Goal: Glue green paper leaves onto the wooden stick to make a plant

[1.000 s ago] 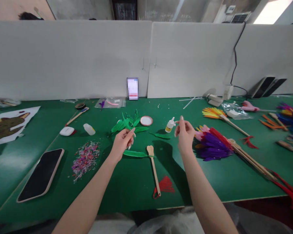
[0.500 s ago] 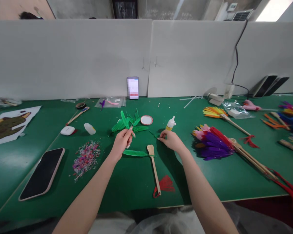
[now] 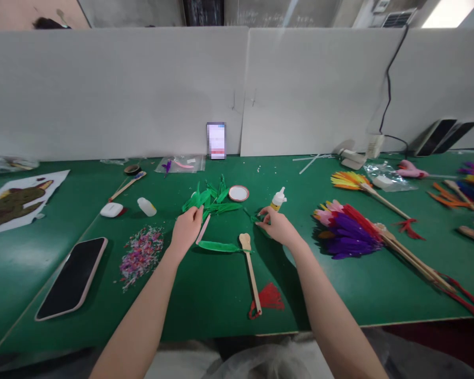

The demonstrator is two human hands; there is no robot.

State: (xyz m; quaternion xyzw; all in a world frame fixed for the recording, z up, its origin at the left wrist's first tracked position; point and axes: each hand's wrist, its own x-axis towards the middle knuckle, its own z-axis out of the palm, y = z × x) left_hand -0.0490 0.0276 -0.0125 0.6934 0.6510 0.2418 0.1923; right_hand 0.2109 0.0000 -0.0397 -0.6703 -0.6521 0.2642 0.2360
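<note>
My left hand is closed in a pinch at the near edge of a loose pile of green feathers, its fingertips on one of them. Beside its fingers is a slim pale pink strip; I cannot tell whether it is held or lying. My right hand pinches the end of a small dark green feather, just in front of a white-capped glue bottle. Between the hands lies a wooden stick with a red tassel. One long green feather reaches its broad head.
A small white dish sits behind the feathers. To the left are colourful flakes, a phone and a small bottle. Feathered sticks lie at right. A lit phone leans on the partition.
My left hand has moved slightly left, and the feather at its fingertips now sits lower among the pile. The pink strip shows more fully. My right hand has barely moved.
</note>
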